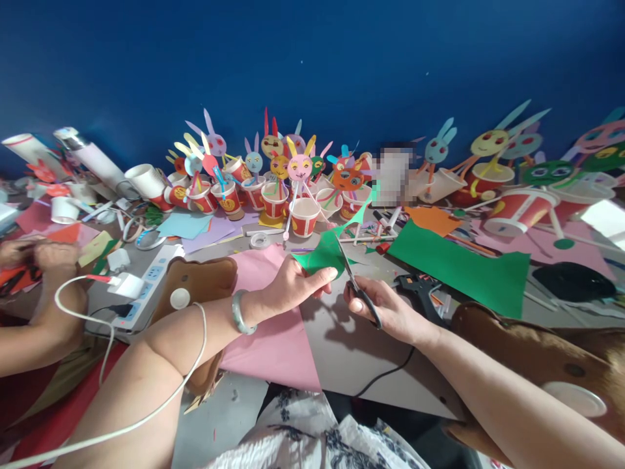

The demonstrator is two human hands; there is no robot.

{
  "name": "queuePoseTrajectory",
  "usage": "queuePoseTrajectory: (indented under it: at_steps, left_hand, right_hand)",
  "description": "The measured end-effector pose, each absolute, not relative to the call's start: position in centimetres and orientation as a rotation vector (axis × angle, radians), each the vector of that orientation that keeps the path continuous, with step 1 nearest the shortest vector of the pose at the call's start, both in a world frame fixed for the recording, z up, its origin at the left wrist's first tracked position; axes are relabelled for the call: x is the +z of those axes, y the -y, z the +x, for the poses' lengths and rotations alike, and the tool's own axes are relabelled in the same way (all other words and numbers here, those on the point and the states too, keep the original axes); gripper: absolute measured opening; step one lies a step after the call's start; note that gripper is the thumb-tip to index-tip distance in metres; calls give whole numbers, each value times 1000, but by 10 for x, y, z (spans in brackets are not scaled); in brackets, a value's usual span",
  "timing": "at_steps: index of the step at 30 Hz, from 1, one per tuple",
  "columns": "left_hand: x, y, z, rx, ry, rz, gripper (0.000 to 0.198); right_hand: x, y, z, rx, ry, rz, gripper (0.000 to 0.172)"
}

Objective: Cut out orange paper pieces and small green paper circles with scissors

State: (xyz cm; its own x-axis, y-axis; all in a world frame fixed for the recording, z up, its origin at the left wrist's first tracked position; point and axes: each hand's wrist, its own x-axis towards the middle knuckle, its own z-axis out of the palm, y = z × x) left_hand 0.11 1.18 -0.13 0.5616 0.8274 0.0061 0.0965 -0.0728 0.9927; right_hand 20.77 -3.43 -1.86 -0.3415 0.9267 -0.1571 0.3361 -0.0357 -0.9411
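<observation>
My left hand [305, 281] pinches a piece of green paper [325, 251] between thumb and fingers, held above the table. A narrow curved strip of the same paper sticks up toward the back right. In my right hand [378, 306] is a pair of scissors [360, 296] with black handles, my fingers wrapped round them. Its blades are at the right part of the green paper. Under my left forearm lies a large sheet of pink paper [273, 332]. A bigger green sheet [459, 270] rests to the right of the scissors.
Paper cups [305, 218] with rabbit-like paper faces line the back by a blue wall. A black glue gun [420, 293] lies right of my right hand. At left are a white power strip [146, 286], a cable across my left arm, and another person's hands [53, 257].
</observation>
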Motion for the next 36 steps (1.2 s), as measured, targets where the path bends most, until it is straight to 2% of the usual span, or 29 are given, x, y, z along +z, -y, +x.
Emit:
queuePoseTrajectory:
  at_steps: [36]
  left_hand:
    - [6,-13,2,795,-796,1590,45]
  right_hand:
    - [-18,32,215,1261,1792,-1348,70]
